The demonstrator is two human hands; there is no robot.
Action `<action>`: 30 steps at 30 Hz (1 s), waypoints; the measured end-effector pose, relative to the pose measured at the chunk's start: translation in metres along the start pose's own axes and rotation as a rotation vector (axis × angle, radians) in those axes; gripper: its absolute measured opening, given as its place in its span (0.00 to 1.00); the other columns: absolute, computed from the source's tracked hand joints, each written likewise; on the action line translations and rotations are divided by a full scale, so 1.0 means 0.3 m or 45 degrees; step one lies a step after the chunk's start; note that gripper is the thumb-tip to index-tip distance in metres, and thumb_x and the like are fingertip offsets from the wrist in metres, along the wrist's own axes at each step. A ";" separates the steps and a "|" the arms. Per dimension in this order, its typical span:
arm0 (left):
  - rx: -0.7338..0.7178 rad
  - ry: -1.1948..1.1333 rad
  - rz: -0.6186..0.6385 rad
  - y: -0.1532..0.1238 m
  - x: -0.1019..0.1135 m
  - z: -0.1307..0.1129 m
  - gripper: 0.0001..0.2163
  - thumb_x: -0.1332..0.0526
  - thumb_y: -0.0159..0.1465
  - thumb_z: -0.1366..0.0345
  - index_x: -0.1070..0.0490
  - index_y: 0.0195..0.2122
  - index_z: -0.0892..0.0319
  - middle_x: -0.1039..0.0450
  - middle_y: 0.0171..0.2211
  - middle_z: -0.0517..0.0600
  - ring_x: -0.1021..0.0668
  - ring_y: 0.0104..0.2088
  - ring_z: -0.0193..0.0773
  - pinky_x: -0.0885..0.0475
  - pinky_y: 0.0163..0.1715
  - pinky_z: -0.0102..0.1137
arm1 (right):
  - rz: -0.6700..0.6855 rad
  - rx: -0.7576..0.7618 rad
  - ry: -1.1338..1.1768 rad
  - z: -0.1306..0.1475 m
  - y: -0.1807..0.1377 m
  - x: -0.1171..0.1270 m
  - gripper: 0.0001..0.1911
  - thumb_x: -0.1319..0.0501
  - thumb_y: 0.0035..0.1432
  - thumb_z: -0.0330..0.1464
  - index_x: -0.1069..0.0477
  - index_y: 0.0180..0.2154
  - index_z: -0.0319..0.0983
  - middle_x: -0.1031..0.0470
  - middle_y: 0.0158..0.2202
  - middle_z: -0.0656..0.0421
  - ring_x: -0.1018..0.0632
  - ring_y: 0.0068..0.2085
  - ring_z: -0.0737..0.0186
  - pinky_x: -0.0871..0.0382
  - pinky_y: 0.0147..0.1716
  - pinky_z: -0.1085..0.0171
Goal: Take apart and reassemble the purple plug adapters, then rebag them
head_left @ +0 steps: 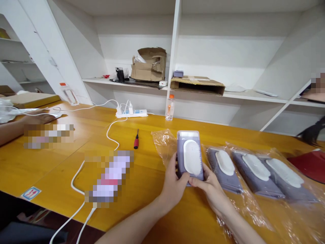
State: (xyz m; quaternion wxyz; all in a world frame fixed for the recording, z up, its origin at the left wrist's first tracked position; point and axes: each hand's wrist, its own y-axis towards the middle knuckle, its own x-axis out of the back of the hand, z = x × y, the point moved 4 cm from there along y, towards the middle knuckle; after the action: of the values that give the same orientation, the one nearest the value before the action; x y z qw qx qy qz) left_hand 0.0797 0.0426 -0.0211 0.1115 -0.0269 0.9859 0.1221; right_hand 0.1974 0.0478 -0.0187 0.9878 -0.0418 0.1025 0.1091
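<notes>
Both of my hands hold a purple-grey box-shaped device with a raised white oval panel on its front and a pale top end. My left hand grips its left side, thumb on the lower front. On the lower right side, my right hand has its fingers wrapped round the edge and its thumb near the other thumb. Behind the device, to the left, lies a crumpled clear plastic bag. Three similar devices lie in clear bags on the right, the nearest bagged device just beyond my right hand.
A red-handled screwdriver, a pixelated phone with a white cable, a power strip and a bottle are on the wooden table. Cardboard boxes sit on the shelf. Another person's arm rests at left.
</notes>
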 end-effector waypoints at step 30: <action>0.558 -0.649 -0.155 0.052 0.049 0.069 0.22 0.42 0.53 0.48 0.30 0.39 0.63 0.24 0.34 0.54 0.23 0.35 0.44 0.30 0.33 0.32 | 0.293 -0.292 -0.127 -0.098 -0.011 -0.029 0.19 0.32 0.37 0.32 0.34 0.33 0.36 0.26 0.25 0.62 0.27 0.20 0.70 0.46 0.19 0.70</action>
State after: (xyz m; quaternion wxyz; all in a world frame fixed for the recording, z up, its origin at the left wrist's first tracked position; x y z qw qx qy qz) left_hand 0.0687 0.0625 -0.0403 0.3645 -0.0296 0.9257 -0.0968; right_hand 0.1842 0.0398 -0.0453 0.9615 -0.1368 0.0442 0.2343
